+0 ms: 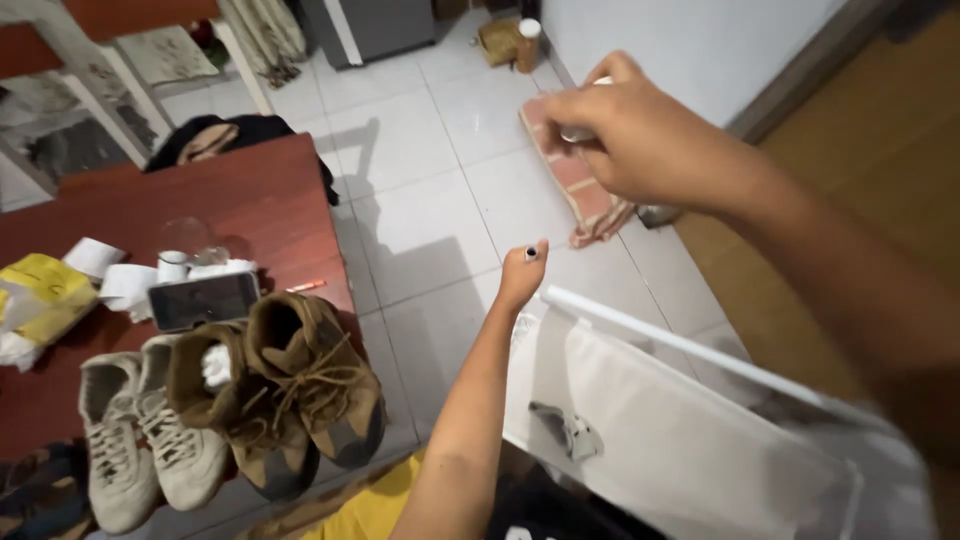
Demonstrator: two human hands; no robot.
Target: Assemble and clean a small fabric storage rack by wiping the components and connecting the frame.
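My left hand reaches forward over the white tile floor, fist closed around a small thin thing with a dark round tip; what it is I cannot tell. My right hand is raised higher and to the right, fingers pinched on a small whitish piece that is mostly hidden by the fingers. Just below and right of my left hand runs a white tube along the top of a white fabric panel, which carries a small grey clip.
A red-brown table at the left holds brown boots, beige sneakers, a phone, paper rolls and a yellow bag. A reddish patterned mat lies by the wall, with a bottle beyond it.
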